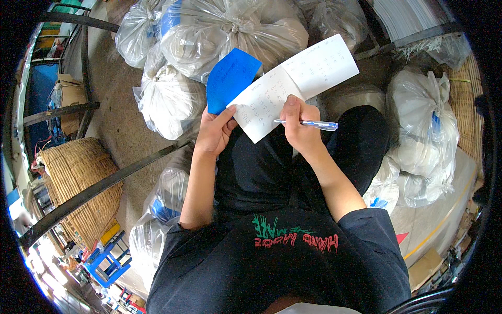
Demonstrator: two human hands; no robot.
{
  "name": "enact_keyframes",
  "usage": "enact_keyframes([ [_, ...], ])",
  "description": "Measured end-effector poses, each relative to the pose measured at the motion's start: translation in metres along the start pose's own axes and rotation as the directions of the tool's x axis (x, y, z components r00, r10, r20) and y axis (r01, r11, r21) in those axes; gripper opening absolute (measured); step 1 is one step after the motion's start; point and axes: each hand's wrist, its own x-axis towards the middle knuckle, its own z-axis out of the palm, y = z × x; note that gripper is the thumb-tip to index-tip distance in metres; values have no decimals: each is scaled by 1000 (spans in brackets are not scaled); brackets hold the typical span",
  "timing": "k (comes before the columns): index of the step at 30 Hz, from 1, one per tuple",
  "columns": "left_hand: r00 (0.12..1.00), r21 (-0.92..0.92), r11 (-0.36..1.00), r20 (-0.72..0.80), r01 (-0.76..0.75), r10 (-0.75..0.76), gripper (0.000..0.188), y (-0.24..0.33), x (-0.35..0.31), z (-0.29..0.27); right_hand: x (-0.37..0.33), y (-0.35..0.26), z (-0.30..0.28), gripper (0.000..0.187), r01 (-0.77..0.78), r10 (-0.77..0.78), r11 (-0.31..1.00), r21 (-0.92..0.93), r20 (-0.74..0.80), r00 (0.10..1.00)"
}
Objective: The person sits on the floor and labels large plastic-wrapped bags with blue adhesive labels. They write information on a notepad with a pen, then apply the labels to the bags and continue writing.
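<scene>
My left hand (215, 130) pinches the lower corners of a blue card (230, 78) and a long white paper sheet (266, 99) with handwriting on it. The sheet has a fold across it and stretches up to the right, its far half (321, 65) free. My right hand (301, 123) is closed around a clear pen (321, 125) with blue parts, its tip pointing left over the sheet. The thumb of this hand lies over the sheet's lower right edge. Both hands are above my lap in dark trousers (251, 172).
Tied clear plastic bags with pale contents (230, 36) lie ahead, with more bags (423, 120) at the right and one (170, 104) at the left. Dark metal bars (115, 183) cross the left side near a wicker basket (83, 183) and a blue stool (107, 264).
</scene>
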Motion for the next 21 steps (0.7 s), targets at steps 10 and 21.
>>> enact_keyframes([
  [10,1000,-12,1000,-3,1,-1,23,1,0,-1,2,-3,0,43,-11,11,999,-51,-4,1000],
  [21,999,12,1000,-49,8,-7,23,5,-4,8,14,5,-29,50,-122,178,886,447,-85,980],
])
